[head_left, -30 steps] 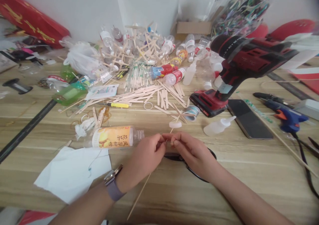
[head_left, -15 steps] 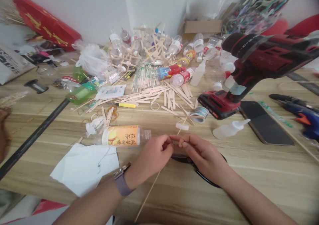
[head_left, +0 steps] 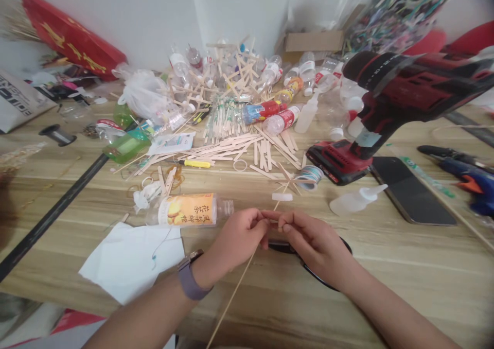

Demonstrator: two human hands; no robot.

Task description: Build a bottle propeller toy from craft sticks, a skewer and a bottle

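Observation:
My left hand [head_left: 247,234], with a watch on its wrist, is closed around a thin wooden stick [head_left: 233,298] that slants from the front edge up past my fingers. Its upper end carries a white piece [head_left: 282,197] and crossed wooden sticks [head_left: 290,180]. My right hand [head_left: 309,236] touches the left fingertips, its thumb and fingers pinched; what lies between them is too small to tell. Under my hands, dark glasses [head_left: 318,276] rest partly hidden on the table. A bottle with an orange label [head_left: 189,209] lies left of my hands.
A red drill [head_left: 386,97] stands at the right, near a phone [head_left: 412,190] and glue bottle [head_left: 355,201]. Flat wooden sticks [head_left: 219,147] and plastic bottles lie behind. White paper [head_left: 129,261] is at front left, beside a long black bar [head_left: 57,210].
My fingers have shifted slightly against each other, and the lower part of the stick has moved slightly. The other objects stay in place.

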